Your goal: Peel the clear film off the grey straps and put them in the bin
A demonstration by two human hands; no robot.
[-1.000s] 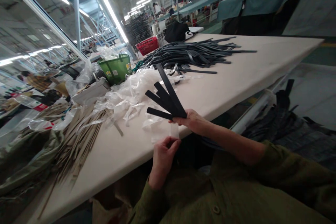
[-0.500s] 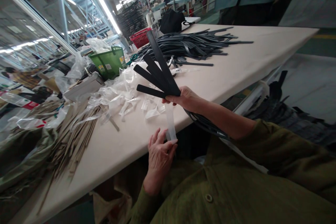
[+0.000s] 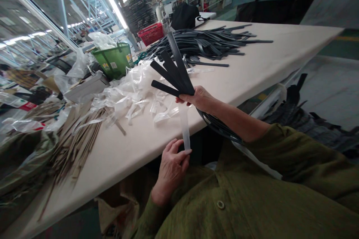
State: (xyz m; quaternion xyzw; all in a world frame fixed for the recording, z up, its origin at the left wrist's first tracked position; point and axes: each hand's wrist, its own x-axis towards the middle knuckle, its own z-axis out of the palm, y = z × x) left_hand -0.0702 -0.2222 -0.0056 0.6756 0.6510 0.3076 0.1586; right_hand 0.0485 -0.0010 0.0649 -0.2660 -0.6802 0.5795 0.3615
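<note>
My right hand (image 3: 198,99) is closed around a fanned bunch of flat black strips (image 3: 176,73); their long tails hang down behind my wrist, past the table edge. Below it, my left hand (image 3: 172,162) pinches the lower end of a translucent white plastic strip (image 3: 185,130) between thumb and fingers. That strip stands almost upright just in front of the table edge, its upper end under my right hand. Whether the right fingers also touch it I cannot tell. Loose clear plastic scraps (image 3: 134,99) lie on the table beyond my hands.
On the pale table (image 3: 134,153) lie a large heap of dark strips (image 3: 196,43) and a bundle of brown strips (image 3: 81,134). A green bag (image 3: 112,61), a red basket (image 3: 150,34) and a black bag (image 3: 184,15) stand farther back. More dark strips (image 3: 314,123) hang at the right.
The white strip, bent near my left fingers before, is now straighter. Both hands sit slightly farther right in view, the right one a little higher. The black strips stay in my right hand.
</note>
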